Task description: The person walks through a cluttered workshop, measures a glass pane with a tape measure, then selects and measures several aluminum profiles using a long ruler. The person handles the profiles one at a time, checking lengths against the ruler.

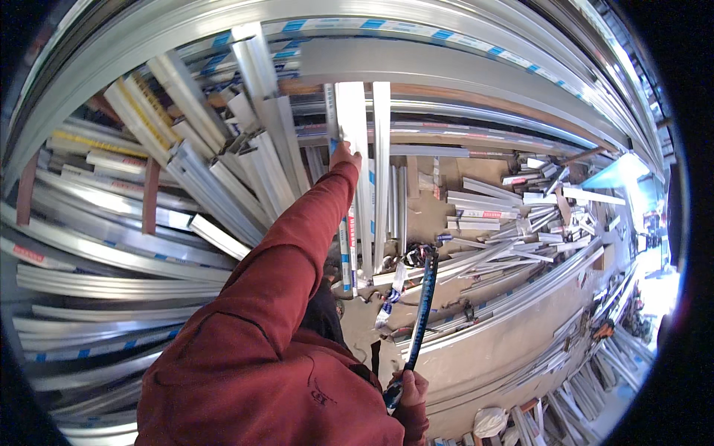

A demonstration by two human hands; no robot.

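My left arm, in a dark red sleeve, stretches forward. My left hand [344, 157] is closed around the edge of a tall white metal profile [352, 108], which stands upright among other lengths. Just right of it stands a narrower pale profile [381, 149]. Low in the view, near my body, my right hand [411, 388] grips a tape measure [393, 392]. Its dark blue blade [423, 316] is drawn out and runs up and away from that hand. The fingers of my right hand are partly hidden.
Long metal profiles [111, 282] fill racks on the left. Several more lean in a bundle [260, 167] beside my left arm. Loose offcuts [543, 238] lie heaped on the floor at the right. A white bag [490, 422] sits at the lower right. Long rails [446, 59] cross the top.
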